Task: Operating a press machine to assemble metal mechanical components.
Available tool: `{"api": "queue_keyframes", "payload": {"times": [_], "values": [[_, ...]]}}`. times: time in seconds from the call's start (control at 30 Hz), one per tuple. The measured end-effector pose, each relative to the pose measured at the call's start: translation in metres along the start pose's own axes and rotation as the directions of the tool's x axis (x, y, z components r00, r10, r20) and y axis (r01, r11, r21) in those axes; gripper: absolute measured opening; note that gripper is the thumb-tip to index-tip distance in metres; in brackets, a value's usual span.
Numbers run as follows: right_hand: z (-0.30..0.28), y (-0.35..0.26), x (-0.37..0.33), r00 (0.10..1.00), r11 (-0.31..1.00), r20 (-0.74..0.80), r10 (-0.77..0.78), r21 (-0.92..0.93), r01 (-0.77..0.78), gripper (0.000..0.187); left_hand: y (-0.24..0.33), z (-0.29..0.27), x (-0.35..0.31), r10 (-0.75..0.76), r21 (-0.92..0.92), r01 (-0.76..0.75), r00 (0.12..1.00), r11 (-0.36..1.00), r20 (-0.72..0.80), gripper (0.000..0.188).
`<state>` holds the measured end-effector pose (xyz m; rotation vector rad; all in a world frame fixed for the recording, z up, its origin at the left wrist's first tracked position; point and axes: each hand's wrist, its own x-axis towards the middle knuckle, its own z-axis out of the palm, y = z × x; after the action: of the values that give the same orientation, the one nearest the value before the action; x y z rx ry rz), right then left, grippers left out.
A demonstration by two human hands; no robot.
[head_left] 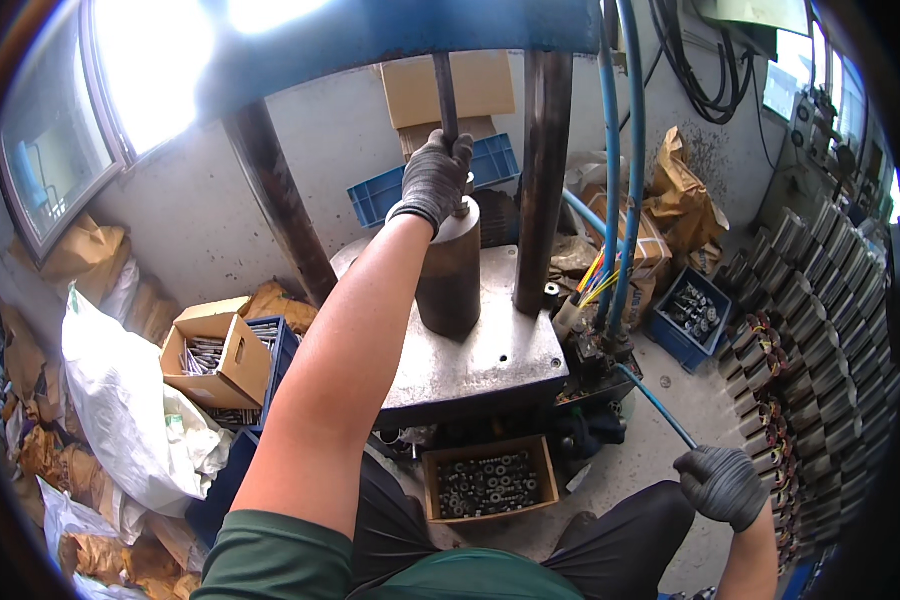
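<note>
My left hand (434,182), in a dark grey glove, is closed around the lower end of an upright dark metal rod (445,90) that comes down from the blue press beam (400,30). Just below it stands a thick metal cylinder (448,275) on the press's steel plate (480,372). Small fittings on the cylinder's top are partly hidden by the glove. On the right, my right hand (725,487), gloved too, grips the end of a blue lever (658,407) that slants down from the valve block beside the plate.
Steel columns (545,190) flank the plate. Blue hoses (635,160) run down the right. A carton of small round metal parts (435,510) sits below the plate. Left are a carton of metal pins (232,372) and a white sack (120,400); right, a blue crate (675,345) and stacked metal cylinders (820,320).
</note>
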<state>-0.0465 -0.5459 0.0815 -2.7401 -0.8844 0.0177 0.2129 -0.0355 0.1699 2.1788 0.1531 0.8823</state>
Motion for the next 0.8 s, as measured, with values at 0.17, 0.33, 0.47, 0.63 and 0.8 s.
{"api": "queue_keyframes", "payload": {"times": [0.17, 0.33, 0.47, 0.63, 0.8], "values": [[-0.001, 0.005, -0.003, 0.989, 0.999, 0.143, -0.026, -0.030, 0.030, 0.018, 0.005, -0.006, -0.006, 0.025, 0.093, -0.024, 1.000, 0.995, -0.017, 0.043], [-0.028, -0.009, 0.027, 0.960, 0.999, -0.279, 0.018, -0.036, -0.029, 0.015, 0.020, -0.006, -0.014, -0.025, 0.039, 0.024, 0.999, 0.999, 0.030, 0.042], [-0.063, -0.016, 0.113, 0.727, 0.999, -0.685, -0.048, -0.044, 0.024, 0.009, 0.011, -0.015, -0.011, -0.045, 0.047, 0.044, 0.999, 0.998, 0.024, 0.043], [-0.101, 0.010, 0.185, 0.659, 0.997, -0.749, -0.074, -0.066, 0.038, 0.039, 0.021, -0.011, -0.013, -0.044, 0.031, 0.043, 0.999, 0.999, 0.023, 0.043], [-0.105, 0.018, 0.205, 0.713, 0.980, -0.700, 0.033, -0.119, -0.162, 0.046, 0.032, -0.015, -0.020, -0.054, -0.016, 0.055, 0.996, 0.998, 0.074, 0.039]]}}
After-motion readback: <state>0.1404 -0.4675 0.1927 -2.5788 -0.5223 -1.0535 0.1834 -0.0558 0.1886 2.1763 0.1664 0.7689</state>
